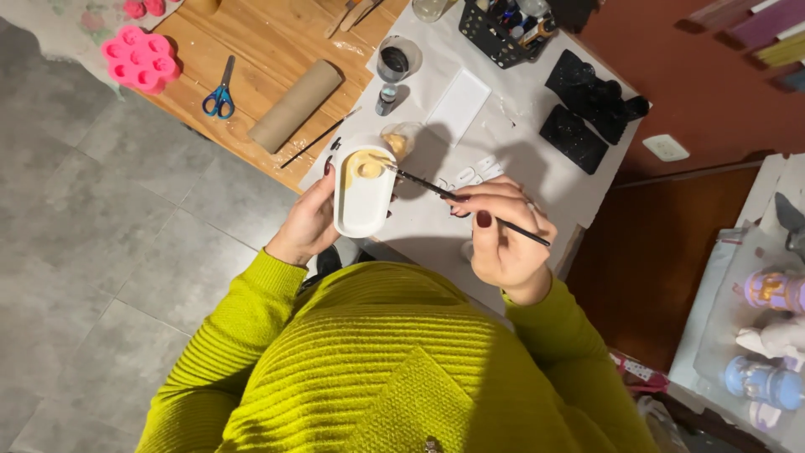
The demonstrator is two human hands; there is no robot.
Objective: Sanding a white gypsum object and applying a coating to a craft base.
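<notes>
Seen from above, a left hand (309, 225) grips a white oval tray (365, 195) over the table edge; the right hand (503, 231) pinches a thin brush (470, 205), tip on tan paint. Beyond lie a cardboard tube (295, 106) and blue scissors (220, 91).

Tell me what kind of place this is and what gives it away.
Probably a home craft or painting corner. The right hand holds a thin paintbrush to a white oval tray partly painted yellow, held by the left hand. Blue-handled scissors, a black rack of paint bottles and pink moulds lie around.
</notes>
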